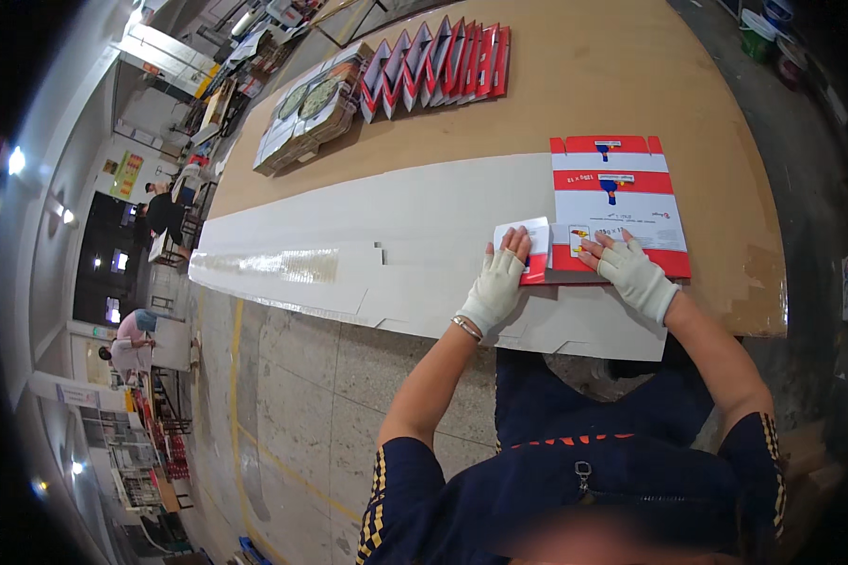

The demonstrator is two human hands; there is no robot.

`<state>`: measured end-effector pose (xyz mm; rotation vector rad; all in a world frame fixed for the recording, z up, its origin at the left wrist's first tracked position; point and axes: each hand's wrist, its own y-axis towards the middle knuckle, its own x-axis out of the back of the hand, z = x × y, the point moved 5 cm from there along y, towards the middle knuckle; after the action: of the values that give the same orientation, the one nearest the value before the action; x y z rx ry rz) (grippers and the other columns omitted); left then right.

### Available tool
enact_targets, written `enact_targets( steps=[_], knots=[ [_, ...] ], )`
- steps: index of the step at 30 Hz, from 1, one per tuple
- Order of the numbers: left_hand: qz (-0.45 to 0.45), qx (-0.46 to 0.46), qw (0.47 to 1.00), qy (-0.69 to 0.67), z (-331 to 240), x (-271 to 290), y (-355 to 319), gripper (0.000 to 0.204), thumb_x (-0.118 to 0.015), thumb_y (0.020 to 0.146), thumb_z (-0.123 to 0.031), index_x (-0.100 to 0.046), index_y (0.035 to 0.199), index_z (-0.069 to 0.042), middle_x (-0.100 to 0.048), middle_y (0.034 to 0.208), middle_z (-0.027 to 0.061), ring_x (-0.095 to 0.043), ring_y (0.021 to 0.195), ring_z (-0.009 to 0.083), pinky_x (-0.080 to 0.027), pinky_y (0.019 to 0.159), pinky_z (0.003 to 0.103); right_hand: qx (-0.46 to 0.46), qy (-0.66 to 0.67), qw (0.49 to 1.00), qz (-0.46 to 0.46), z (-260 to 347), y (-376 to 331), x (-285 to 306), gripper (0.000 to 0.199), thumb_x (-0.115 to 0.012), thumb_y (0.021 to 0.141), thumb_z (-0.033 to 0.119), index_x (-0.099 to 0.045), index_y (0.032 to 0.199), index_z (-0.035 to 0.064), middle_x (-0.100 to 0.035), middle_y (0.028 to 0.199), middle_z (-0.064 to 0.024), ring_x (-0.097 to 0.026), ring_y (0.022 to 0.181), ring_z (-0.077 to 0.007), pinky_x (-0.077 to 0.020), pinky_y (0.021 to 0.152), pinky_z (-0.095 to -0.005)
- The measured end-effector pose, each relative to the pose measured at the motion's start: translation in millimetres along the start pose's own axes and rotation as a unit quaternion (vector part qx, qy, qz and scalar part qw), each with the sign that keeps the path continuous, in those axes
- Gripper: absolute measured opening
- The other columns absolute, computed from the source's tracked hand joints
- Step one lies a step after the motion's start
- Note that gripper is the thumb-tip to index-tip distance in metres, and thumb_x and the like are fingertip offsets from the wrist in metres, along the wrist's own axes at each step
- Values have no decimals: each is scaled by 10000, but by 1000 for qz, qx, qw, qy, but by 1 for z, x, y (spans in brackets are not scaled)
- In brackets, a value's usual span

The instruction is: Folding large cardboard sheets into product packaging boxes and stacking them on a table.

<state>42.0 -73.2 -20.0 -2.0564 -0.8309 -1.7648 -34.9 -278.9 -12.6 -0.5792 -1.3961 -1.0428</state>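
A red and white printed carton sheet (650, 207) lies on the near right of the table, partly folded along its near edge. My left hand (496, 285), in a white fingerless glove, presses its outstretched fingers on a small white and red flap (536, 243) at the sheet's left end. My right hand (635, 278), gloved the same way, rests with fingers spread on the folded near panel. Both palms face down, and neither hand is wrapped round anything. Under the carton runs a long pale grey board (443, 217).
Brown cardboard (612, 66) covers the table. At the far side stands a row of folded red and white cartons (438, 71), beside a stack of flat printed boxes (301, 118). Clear tape (273, 266) crosses the grey board. Other people (132, 344) are at the far left.
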Motion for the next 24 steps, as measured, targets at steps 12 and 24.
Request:
enact_targets(
  steps=[12, 24],
  knots=[
    [63, 44, 992, 103, -23, 1, 10, 639, -442, 860, -526, -309, 1401, -214, -201, 1445, 226, -192, 1340, 396, -165, 993, 673, -13, -77, 997, -28, 12, -7, -15, 405, -425, 864, 180, -480, 1265, 150, -409, 1381, -60, -361, 1295, -252, -250, 999, -616],
    [119, 103, 982, 104, -30, -3, 12, 619, -442, 873, -496, -268, 1415, -253, -166, 1458, 224, -167, 1349, 400, -139, 989, 685, -17, -100, 994, -29, 11, -14, -28, 432, -426, 861, 198, -468, 1288, 152, -426, 1367, -82, -357, 1300, -265, -197, 1014, -630]
  ],
)
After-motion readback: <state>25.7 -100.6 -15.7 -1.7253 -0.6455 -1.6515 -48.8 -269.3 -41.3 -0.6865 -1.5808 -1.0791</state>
